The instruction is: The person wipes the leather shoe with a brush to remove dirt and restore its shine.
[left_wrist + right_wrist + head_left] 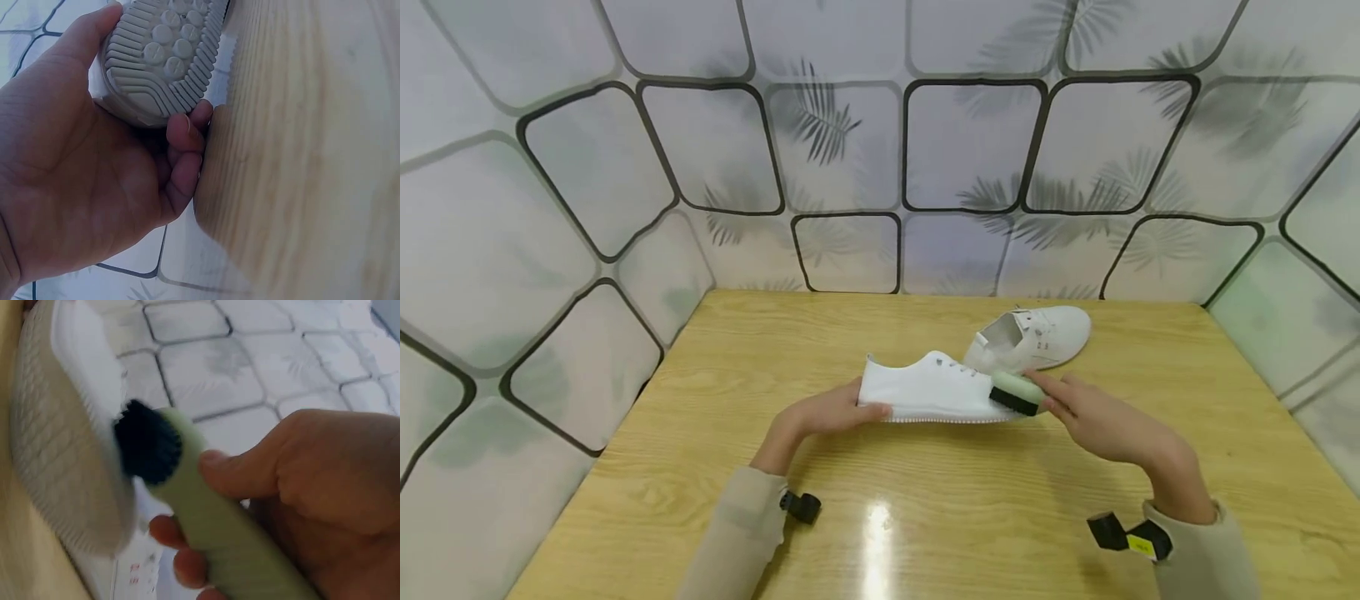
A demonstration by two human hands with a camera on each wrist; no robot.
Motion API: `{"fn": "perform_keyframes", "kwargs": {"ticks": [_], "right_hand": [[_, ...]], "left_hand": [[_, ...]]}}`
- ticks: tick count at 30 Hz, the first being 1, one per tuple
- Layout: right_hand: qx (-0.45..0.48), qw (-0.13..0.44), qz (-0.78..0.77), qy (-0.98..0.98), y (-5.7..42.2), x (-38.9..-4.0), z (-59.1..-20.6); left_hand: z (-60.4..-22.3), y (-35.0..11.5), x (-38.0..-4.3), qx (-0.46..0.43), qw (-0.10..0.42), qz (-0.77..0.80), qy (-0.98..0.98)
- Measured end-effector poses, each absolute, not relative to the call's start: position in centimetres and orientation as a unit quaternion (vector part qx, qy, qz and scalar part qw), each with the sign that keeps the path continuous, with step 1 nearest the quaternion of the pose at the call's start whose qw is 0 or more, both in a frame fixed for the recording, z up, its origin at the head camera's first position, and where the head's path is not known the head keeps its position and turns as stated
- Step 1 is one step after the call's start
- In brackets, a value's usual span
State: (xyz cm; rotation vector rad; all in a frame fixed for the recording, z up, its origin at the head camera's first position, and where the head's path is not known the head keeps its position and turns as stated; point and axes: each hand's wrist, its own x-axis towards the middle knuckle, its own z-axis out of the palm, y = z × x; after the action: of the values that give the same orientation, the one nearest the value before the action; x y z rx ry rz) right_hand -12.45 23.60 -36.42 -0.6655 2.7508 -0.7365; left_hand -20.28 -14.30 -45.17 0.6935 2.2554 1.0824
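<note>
Over the wood-grain table [775, 333] we hold a white sneaker [917, 396], a second white sneaker [1063, 329] just behind its toe. Our left hand [827, 411] curls its fingers round the heel; our right hand [1105, 421] pinches a pale-green scrub brush [1019, 384], black bristles [1011, 402] against the toe.

I'm watching a wooden table [760, 342] stretching under the left hand [826, 410] and right hand [1101, 419], a glare [877, 546] shining on their near side. Beyond them, closer to the right, the far shoe [1056, 335] is lying on it, opening upward. I'm not making out whether the held shoe [925, 393] between them is touching the table.
</note>
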Motion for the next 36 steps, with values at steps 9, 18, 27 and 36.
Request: {"fn": "perform_keyframes", "kwargs": {"ticks": [9, 18, 27, 36], "right_hand": [[-0.19, 0.1, -0.237, 0.947, 25.2, -13.7, -38.0], [-0.237, 0.09, -0.276, 0.927, 24.3, -13.1, -37.5], [-0.231, 0.108, -0.256, 0.932, 24.2, -13.4, -38.0], [-0.191, 0.145, -0.234, 0.942, 24.3, -13.2, -37.8]], "left_hand": [[-45.3, -14.1, -20.1, 0.233, 0.268, 0.387, 0.851], [-45.0, -14.0, -20.3, 0.239, 0.24, 0.359, 0.87], [-45.5, -13.9, -20.6, 0.251, 0.225, 0.342, 0.877], [-45.5, -13.6, -20.4, 0.242, 0.224, 0.35, 0.877]]}}
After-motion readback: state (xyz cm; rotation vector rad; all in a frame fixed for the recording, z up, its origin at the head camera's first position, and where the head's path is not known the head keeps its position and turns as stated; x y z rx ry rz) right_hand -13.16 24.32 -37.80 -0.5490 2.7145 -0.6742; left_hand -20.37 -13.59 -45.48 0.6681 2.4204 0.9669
